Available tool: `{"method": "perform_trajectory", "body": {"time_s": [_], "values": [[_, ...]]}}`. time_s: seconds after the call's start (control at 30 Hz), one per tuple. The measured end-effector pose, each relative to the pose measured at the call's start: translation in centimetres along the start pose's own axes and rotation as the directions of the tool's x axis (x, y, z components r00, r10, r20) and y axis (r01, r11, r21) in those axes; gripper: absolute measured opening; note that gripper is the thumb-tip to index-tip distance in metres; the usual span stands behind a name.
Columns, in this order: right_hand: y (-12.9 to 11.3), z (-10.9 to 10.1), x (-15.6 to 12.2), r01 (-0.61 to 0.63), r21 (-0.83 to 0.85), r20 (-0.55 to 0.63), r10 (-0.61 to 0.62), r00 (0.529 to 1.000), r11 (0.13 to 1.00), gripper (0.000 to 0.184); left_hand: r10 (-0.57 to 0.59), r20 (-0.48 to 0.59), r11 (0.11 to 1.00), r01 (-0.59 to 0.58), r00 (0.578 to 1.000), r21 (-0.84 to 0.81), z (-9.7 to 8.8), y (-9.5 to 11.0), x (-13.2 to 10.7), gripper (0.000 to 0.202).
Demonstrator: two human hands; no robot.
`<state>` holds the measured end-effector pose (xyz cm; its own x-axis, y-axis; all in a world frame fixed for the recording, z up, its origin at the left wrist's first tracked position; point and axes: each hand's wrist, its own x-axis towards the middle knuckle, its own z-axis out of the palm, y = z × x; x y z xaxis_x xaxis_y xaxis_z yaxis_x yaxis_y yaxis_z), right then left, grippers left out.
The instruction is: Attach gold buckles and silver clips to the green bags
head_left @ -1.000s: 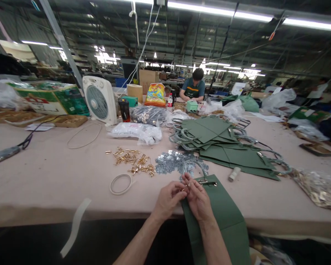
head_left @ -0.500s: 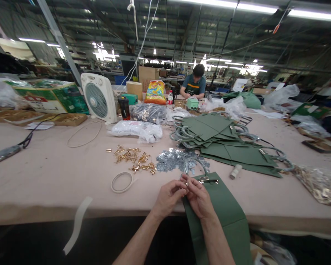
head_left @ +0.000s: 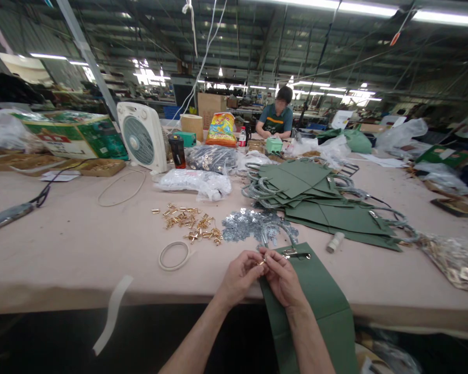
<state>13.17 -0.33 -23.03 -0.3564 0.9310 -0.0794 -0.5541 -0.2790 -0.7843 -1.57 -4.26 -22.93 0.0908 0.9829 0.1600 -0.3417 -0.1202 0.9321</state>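
Left hand [head_left: 238,275], right hand [head_left: 284,280]: we are pinching gold fitting [head_left: 261,263], now showing clearer, at left edge of green panel [head_left: 322,291]; handling apparently continuing.

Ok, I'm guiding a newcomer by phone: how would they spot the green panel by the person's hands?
Start at the long pinkish table, with its stack of green panels right of centre. Come closer, past the silvery pieces, to the right hand: one green panel is there. Unlike the stacked ones, it lies apart and extends past the table's near edge.
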Motion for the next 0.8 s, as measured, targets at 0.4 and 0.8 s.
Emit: {"method": "perform_trajectory", "body": {"time_s": [0.4, 0.8], "values": [[-0.11, -0.03, 0.07, 0.032, -0.021, -0.007, -0.032, 0.999, 0.999, 0.025, 0.130, -0.038, 0.976, -0.121, 0.991, 0.181, -0.36, -0.34, 0.01, 0.026], [-0.41, -0.43, 0.00, 0.008, 0.029, 0.066, -0.009, 0.998, 1.000, 0.020, -0.021, -0.134, 0.998, 0.014, 0.991, -0.059, -0.38, -1.00, 0.04, 0.040]]}}
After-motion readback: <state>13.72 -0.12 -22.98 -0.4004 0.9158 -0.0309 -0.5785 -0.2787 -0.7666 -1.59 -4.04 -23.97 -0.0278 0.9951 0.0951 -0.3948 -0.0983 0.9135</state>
